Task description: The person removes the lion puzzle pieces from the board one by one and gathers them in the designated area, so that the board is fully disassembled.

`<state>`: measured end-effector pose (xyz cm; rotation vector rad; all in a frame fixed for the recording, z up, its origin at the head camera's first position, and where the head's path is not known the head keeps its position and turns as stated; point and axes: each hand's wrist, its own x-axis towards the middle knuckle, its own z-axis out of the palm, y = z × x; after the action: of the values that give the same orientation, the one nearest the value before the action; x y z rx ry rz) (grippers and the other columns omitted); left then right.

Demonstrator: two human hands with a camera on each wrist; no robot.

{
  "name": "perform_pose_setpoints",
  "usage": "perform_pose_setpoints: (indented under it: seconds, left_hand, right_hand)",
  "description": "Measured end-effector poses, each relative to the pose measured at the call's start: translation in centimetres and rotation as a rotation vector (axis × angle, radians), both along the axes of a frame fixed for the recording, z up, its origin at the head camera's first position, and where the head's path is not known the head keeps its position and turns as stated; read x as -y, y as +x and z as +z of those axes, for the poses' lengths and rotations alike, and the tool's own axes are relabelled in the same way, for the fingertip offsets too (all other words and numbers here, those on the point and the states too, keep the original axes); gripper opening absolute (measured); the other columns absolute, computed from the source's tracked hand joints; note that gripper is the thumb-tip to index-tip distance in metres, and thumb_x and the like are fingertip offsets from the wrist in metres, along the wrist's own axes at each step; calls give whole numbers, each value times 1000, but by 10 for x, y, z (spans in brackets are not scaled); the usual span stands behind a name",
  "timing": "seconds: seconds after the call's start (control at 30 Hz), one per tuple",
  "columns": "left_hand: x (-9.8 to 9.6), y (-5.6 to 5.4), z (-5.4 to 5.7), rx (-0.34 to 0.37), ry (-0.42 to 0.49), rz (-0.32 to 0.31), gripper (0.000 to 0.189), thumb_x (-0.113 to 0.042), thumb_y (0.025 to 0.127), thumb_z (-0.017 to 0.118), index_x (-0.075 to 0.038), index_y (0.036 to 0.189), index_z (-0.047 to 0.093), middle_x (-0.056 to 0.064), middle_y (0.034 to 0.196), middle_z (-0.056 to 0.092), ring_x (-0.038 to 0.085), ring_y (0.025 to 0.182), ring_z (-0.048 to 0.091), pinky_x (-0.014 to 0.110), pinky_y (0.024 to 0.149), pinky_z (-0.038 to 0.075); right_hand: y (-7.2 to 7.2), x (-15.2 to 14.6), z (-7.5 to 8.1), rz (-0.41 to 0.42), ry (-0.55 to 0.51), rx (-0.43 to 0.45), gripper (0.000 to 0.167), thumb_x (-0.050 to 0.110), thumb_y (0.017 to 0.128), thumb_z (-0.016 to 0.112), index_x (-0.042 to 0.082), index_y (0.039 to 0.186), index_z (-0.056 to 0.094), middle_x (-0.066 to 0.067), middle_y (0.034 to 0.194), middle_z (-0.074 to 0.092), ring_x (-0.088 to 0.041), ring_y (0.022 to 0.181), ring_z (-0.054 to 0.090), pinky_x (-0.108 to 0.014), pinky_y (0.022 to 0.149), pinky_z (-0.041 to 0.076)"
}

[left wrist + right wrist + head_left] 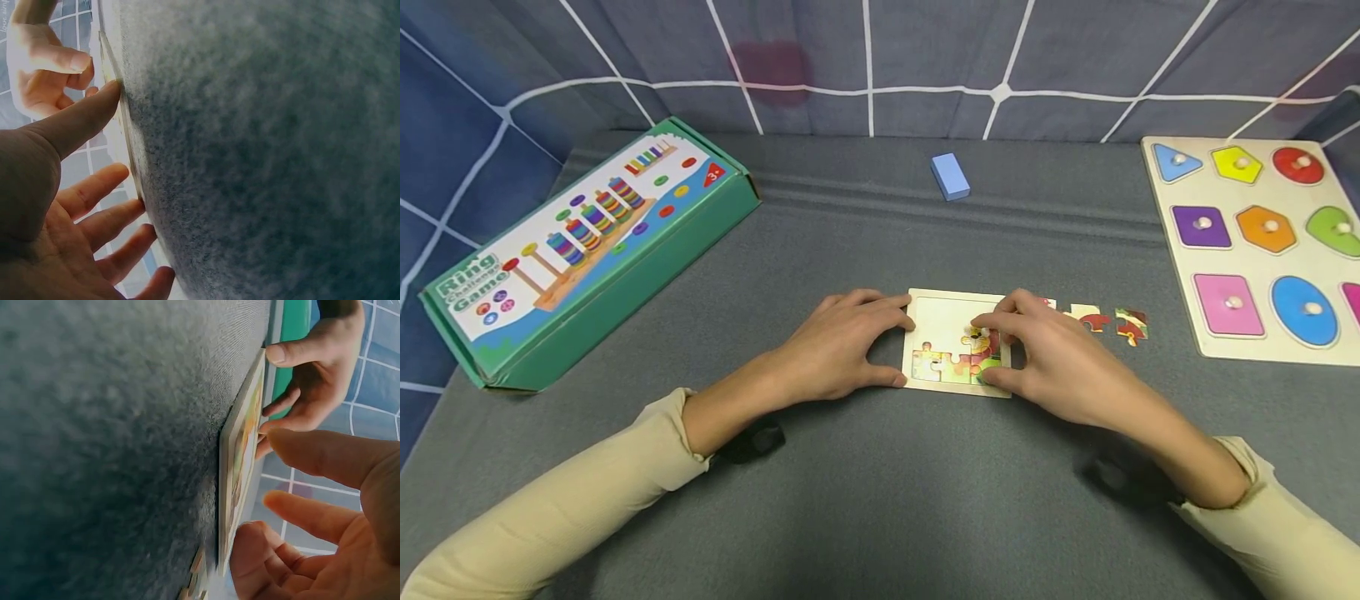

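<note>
A light wooden jigsaw tray (942, 321) lies flat in the middle of the cloth. Joined picture pieces (955, 369) fill its lower row and part of its right side; its upper left is bare wood. My left hand (842, 346) rests at the tray's left edge, thumb at the lower corner and fingers spread along the side. Over the right side arches my right hand (1063, 362), its fingertips on the picture and partly covering it. In the right wrist view, its thumb (319, 453) and index finger stand apart with nothing pinched between them.
Loose jigsaw pieces (1131, 327) lie right of the tray, one partly behind my right hand. Farther right is a knobbed shape board (1247, 250). A blue block (951, 177) sits at the back, and a green ring game box (595, 250) at the left.
</note>
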<state>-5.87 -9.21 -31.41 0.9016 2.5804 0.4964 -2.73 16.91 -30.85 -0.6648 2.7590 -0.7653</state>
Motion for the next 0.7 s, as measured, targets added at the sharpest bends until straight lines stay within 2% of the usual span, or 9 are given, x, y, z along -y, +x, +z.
perform_pose_setpoints:
  seconds: [0.17, 0.47, 0.7]
  left_hand:
    - [0, 0, 0, 3, 2, 1, 56, -42, 82, 80, -19, 129, 61, 0, 155, 39, 25, 136, 37, 53, 105, 30]
    - [1, 0, 0, 1, 12, 3, 55, -41, 82, 81, -19, 129, 62, 1, 154, 39, 26, 136, 37, 53, 106, 30]
    - [0, 0, 0, -4, 7, 2, 56, -41, 81, 81, -19, 129, 62, 1, 154, 40, 26, 136, 38, 53, 105, 30]
  right_hand:
    - [-6, 5, -2, 27, 51, 52, 46, 13, 79, 81, 4, 122, 68, -5, 108, 54, -16, 73, 48, -34, 65, 39]
    - [-8, 7, 0, 31, 45, 72, 47, 16, 79, 82, 4, 122, 67, -6, 109, 56, -15, 70, 48, -34, 62, 39]
    - [-9, 5, -3, 8, 57, 74, 48, 17, 79, 84, 7, 121, 64, -6, 106, 55, -20, 78, 50, -36, 67, 41]
